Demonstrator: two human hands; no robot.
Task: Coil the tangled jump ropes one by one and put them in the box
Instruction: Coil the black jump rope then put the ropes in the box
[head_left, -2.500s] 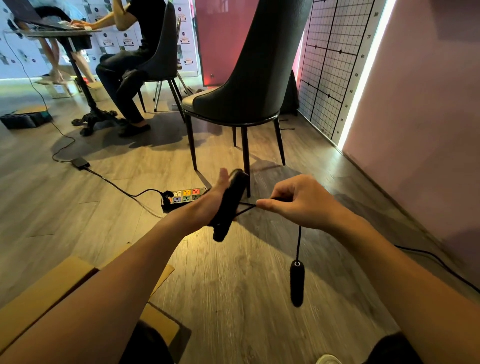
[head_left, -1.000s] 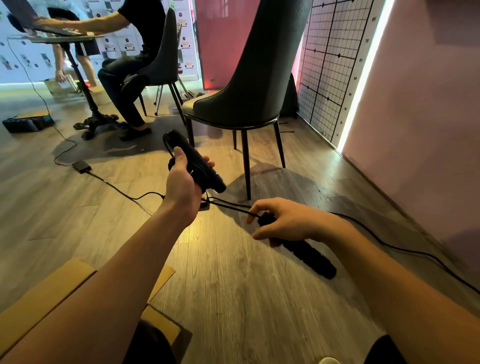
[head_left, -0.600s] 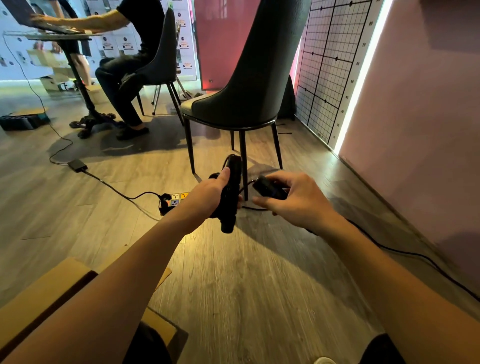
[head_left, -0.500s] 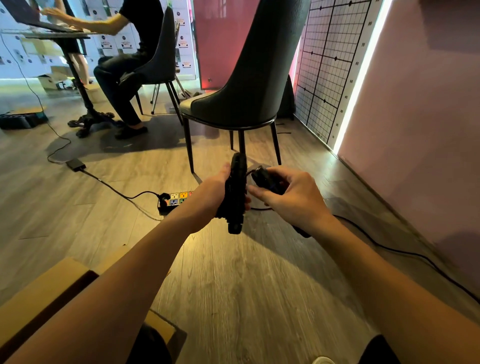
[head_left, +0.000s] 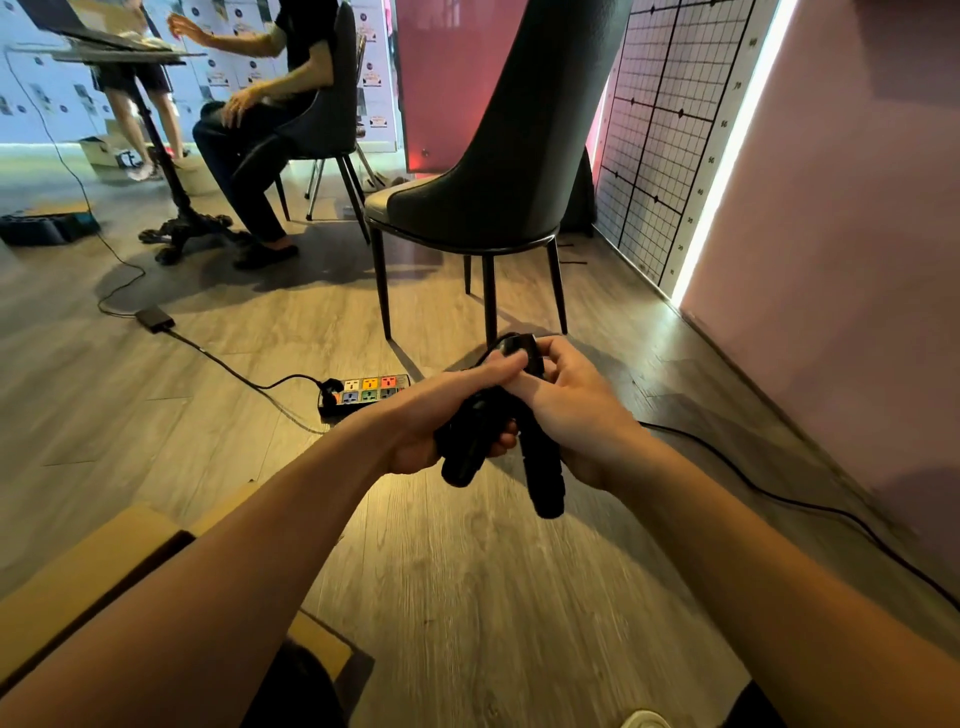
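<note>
Both hands clenched: left hand (head_left: 441, 415), right hand (head_left: 571, 410) around half-hidden black handles (head_left: 540, 467).

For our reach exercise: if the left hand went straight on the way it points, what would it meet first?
Almost at once the right hand: the left hand points right and forward, and the two already touch around the rope handles.
</note>
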